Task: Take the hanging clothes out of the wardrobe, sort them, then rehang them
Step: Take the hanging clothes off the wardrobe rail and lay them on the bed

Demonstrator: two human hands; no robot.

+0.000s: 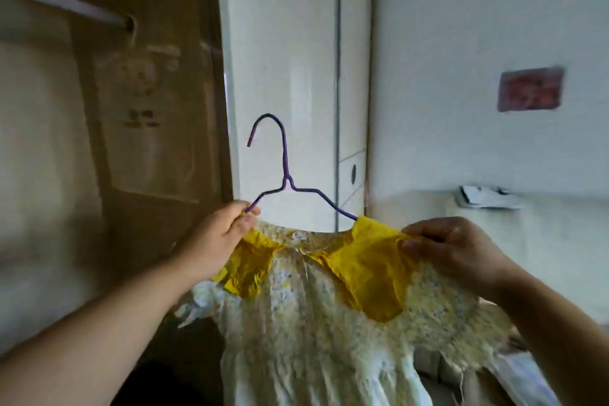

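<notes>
A purple wire hanger (285, 171) stands upright in front of me, hook at the top. Its right arm is inside a pale yellow flowered dress (316, 333) with bright yellow collar flaps. My left hand (217, 237) pinches the bare left end of the hanger together with the dress's left shoulder. My right hand (451, 247) pinches the dress's right shoulder and holds it stretched sideways. The dress hangs down below both hands. The open wardrobe is at the left, with its rail (62, 3) high up and nothing visibly hanging on the part I see.
The wardrobe's brown inner wall (155, 115) carries a pale sticker. White closed cabinet doors (286, 76) stand straight ahead behind the hanger. A white wall with a red picture (530, 88) lies to the right, with a ledge holding folded white things (487, 197). Bedding shows at the bottom right.
</notes>
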